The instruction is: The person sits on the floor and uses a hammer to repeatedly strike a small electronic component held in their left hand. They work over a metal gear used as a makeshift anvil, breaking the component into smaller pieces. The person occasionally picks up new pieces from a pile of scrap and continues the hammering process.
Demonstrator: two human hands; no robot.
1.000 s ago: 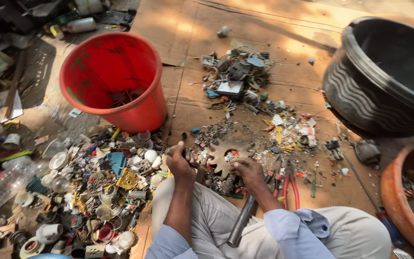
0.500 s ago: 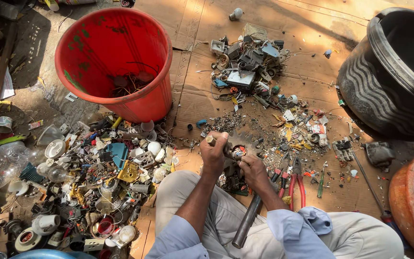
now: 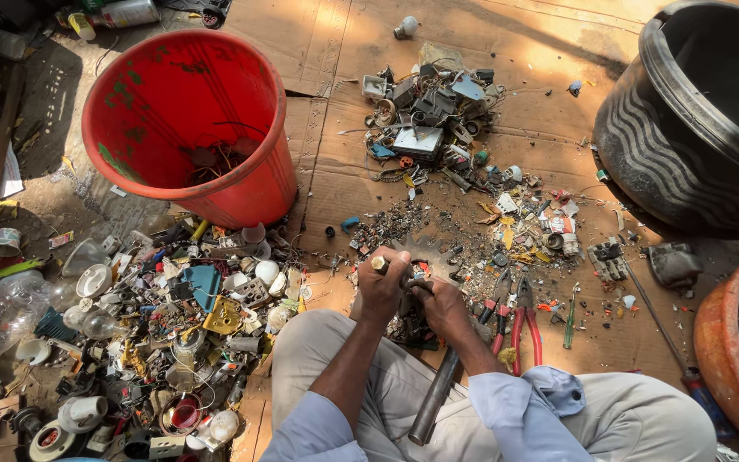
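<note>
Right of the red bucket (image 3: 186, 128), left hand (image 3: 382, 287) and right hand (image 3: 440, 304) clamp a small rigid scrap part (image 3: 410, 278); likely light, sharp-edged.

The left hand (image 3: 384, 287) has risen from the scrap pile and closed against the right hand (image 3: 440, 301).

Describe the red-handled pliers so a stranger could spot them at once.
Start at the big black ribbed tub at the upper right, then drop down the cardboard sheet to the seated person's right hand. Just right of that hand lie the red-handled pliers, jaws pointing away from the person. Their bright red grips set them apart from the small green-handled screwdriver beside them.
</note>
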